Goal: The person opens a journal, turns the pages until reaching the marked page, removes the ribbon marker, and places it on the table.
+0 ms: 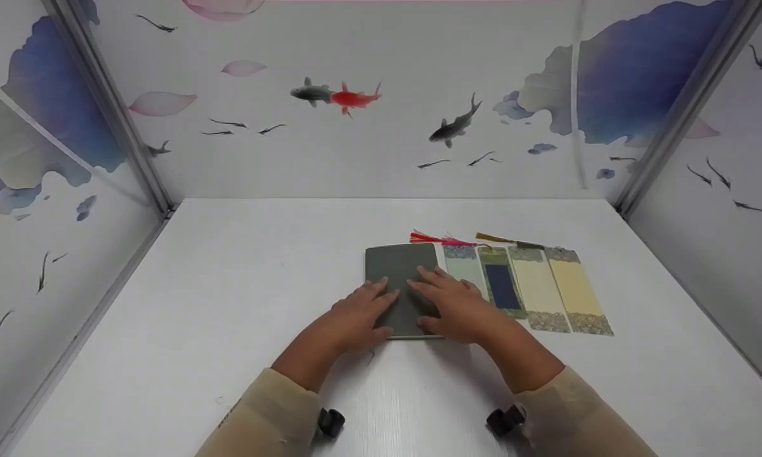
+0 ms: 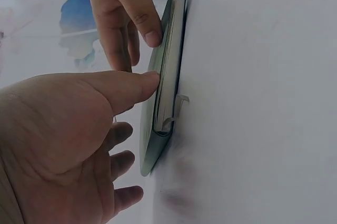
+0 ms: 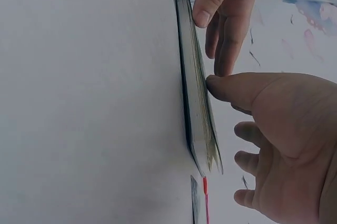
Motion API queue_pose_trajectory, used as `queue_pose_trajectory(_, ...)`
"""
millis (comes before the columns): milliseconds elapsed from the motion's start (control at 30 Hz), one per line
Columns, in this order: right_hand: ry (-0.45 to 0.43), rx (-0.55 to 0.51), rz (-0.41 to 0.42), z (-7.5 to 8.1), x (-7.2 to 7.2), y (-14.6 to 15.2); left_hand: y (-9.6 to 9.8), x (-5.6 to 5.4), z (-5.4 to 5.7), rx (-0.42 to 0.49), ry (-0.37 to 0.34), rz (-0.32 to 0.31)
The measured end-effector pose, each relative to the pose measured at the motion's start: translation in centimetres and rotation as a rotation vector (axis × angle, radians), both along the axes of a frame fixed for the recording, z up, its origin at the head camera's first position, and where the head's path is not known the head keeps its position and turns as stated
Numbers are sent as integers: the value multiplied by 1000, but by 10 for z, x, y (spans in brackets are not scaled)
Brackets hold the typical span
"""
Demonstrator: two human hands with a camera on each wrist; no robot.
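A dark grey-green notebook (image 1: 401, 261) lies closed on the white table, its cover slightly lifted off the pages at one corner in the right wrist view. On the left part of its cover rests my left hand (image 1: 359, 316), fingers spread and thumb near the front edge. My right hand (image 1: 455, 309) lies on the right part, fingers likewise spread. Both thumbs touch the cover by the page edges, as the wrist views show. A thin ribbon (image 2: 181, 100) sticks out of the notebook's spine end in the left wrist view.
Right of the notebook lie several bookmarks in a row: a pale green one (image 1: 462, 265) partly under my right hand, one with a navy panel (image 1: 503, 285), a cream one (image 1: 537, 285) and a yellow one (image 1: 574, 279). Red-pink (image 1: 441, 240) and brown tassels (image 1: 501, 239) lie behind. Printed walls enclose the table.
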State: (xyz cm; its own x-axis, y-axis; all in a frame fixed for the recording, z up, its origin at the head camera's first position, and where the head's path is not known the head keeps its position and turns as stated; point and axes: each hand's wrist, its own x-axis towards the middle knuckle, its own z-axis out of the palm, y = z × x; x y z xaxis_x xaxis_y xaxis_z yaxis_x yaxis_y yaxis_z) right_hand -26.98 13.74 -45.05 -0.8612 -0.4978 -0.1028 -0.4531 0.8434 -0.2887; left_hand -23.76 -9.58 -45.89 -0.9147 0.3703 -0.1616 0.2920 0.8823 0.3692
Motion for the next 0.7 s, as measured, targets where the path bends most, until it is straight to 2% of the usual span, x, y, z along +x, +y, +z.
queue_pose_trajectory(333, -111, 29, 21, -7, -3, 3, -4, -2, -6, -7, -38, -36)
queue_pose_trajectory(700, -111, 38, 37, -9, -6, 5, -3, 0, -2, -21, -33, -53)
